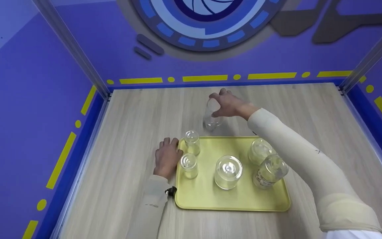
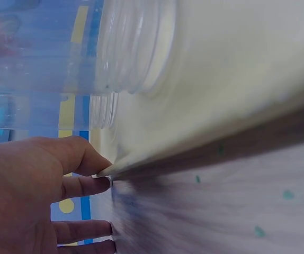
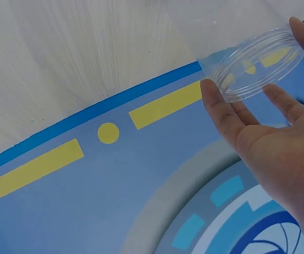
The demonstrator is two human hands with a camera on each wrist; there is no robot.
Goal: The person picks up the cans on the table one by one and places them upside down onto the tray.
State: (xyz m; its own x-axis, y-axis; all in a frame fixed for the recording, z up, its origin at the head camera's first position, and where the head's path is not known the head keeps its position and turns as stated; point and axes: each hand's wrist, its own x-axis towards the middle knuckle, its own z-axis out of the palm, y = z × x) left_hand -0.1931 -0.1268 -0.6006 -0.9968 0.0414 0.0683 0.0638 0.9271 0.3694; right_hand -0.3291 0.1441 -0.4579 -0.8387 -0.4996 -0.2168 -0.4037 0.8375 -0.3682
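My right hand [image 1: 229, 104] holds a clear jar [image 1: 211, 118] by its top, beyond the far edge of the yellow tray [image 1: 207, 197]. In the right wrist view, thumb and fingers spread around its threaded rim [image 3: 258, 66], and the jar's mouth faces the palm. At the tray's left edge, my left hand [image 1: 167, 157] pinches the rim between thumb [image 2: 83, 156] and forefinger, with the other fingers below it. Two slim clear jars [image 1: 189, 165] stand mouth down close to this hand.
A wide clear jar [image 1: 228, 172] stands upside down mid-tray. Toward the tray's right side are another clear jar [image 1: 260, 151] and a jar with a printed pattern [image 1: 265, 177]. The wooden tabletop [image 1: 128, 126] is bounded by blue-purple panels [image 1: 88, 43] at the back and sides.
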